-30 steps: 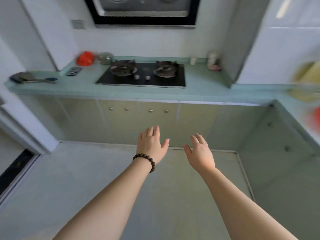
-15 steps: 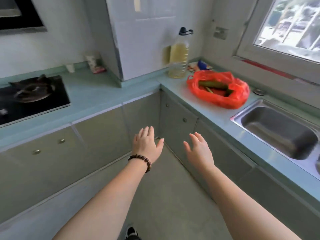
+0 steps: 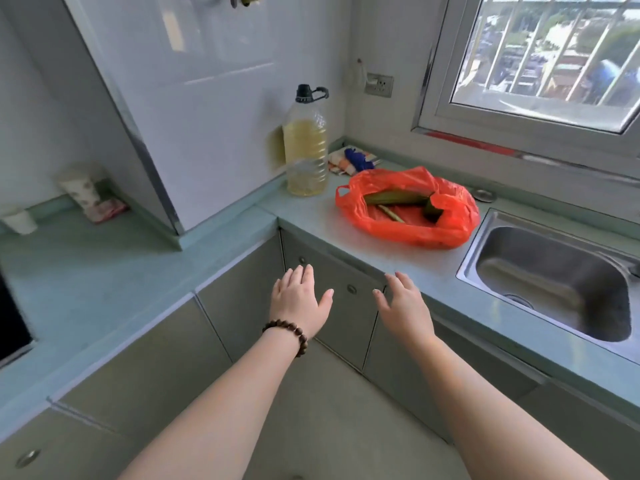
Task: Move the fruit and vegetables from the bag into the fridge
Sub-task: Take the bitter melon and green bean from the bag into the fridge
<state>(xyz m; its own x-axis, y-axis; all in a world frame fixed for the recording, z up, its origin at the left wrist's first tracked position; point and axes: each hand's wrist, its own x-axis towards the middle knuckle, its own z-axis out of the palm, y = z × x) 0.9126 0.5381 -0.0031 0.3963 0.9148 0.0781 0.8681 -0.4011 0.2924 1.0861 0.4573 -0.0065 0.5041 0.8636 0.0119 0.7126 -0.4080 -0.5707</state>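
the fingers [image 3: 298, 275] of the left hand [image 3: 298, 303] are spread apart and hold nothing. the thumb sticks out to the side. the fingers [image 3: 398, 282] of the right hand [image 3: 405, 308] are apart too, a little curled, and they hold nothing. both hands hang in the air, palms down, side by side but not touching. a string of dark brown beads [image 3: 287, 329] goes round the left wrist. both arms are bare and reach out from the bottom of the view.

behind the hands are grey-green cupboard doors [image 3: 332, 306] with small round knobs. the hands are in front of the doors, just below the edge of the bench [image 3: 346, 233] — it is pale green and bends round a corner.

on the bench, past the right hand, lies a red plastic bag [image 3: 408, 207]. its mouth is open. inside it are long green vegetables [image 3: 398, 198]; i cannot tell what kind. the hands are well apart from the bag.

just beside the bag, nearer the corner, stands a tall clear bottle [image 3: 306, 147] with yellow oil and a black cap. behind the bag, by the wall, lies something blue and some striped cloth [image 3: 349, 161] — too blurred to tell more. to the right of the bag is a shiny metal sink [image 3: 554, 285] set into the bench. above the sink is a window [image 3: 554, 53] with white bars. on the left part of the bench stand a small white cup [image 3: 20, 220] and a paper cup [image 3: 81, 190] with a pattern.
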